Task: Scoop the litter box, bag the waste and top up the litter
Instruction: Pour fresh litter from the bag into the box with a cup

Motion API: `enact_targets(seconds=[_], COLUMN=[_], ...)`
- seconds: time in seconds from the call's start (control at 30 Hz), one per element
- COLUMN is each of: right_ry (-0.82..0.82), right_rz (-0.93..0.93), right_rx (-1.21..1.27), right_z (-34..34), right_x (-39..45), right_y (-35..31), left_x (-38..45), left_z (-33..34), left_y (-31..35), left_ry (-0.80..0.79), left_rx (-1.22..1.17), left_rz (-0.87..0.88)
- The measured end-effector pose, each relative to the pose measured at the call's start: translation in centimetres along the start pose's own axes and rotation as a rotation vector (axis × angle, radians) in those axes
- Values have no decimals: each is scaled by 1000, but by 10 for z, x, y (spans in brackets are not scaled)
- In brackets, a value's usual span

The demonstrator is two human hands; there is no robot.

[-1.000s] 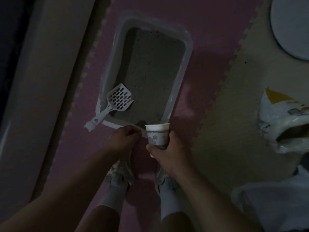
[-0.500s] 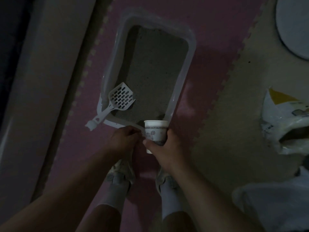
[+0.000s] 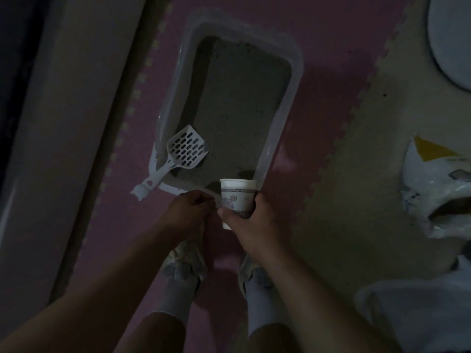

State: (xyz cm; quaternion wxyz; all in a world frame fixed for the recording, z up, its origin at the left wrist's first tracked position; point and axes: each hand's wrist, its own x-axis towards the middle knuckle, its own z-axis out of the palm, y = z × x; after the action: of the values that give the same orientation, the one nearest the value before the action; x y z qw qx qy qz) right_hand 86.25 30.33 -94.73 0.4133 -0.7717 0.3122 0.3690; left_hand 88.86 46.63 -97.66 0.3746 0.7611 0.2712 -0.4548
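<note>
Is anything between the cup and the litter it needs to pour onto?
Nothing visible. The right hand holds the paper cup at the litter box's near rim; the scoop rests at the near left corner, aside.

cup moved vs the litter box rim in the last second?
Yes. The cup in the right hand has crept forward: its mouth now overlaps the near rim of the litter box, where earlier it sat just short.

- Dim room, low light throughout.
- Pink foam puzzle mat (image 3: 318, 42) across the middle, toothed edges interlocked.
- Beige foam mat (image 3: 356, 174) joined at 3 o'clock.
- Pale baseboard or ledge (image 3: 76, 110) running along 9 o'clock, dark gap beyond it.
- Round pale object (image 3: 451, 34) at 1 o'clock, cut off by the edge.
</note>
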Motion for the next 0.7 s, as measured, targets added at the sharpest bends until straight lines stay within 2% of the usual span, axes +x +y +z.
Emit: enact_targets(seconds=[0.33,0.4,0.53,0.7], right_ry=[9,-33,-104,-103], right_rz=[-12,-2,-36,-61], right_rx=[61,68,6,-93], right_z=[2,-1,-8,-9], right_x=[-7,-6,-3,-1], right_y=[-6,-9,-22,-35], left_x=[5,6,7,4], left_z=[-5,-5,-7,-12], left_y=[6,7,7,4], left_ry=[10,7,10,-1], left_rx=[-22,-34,-34,-73], left_rz=[8,9,14,-7])
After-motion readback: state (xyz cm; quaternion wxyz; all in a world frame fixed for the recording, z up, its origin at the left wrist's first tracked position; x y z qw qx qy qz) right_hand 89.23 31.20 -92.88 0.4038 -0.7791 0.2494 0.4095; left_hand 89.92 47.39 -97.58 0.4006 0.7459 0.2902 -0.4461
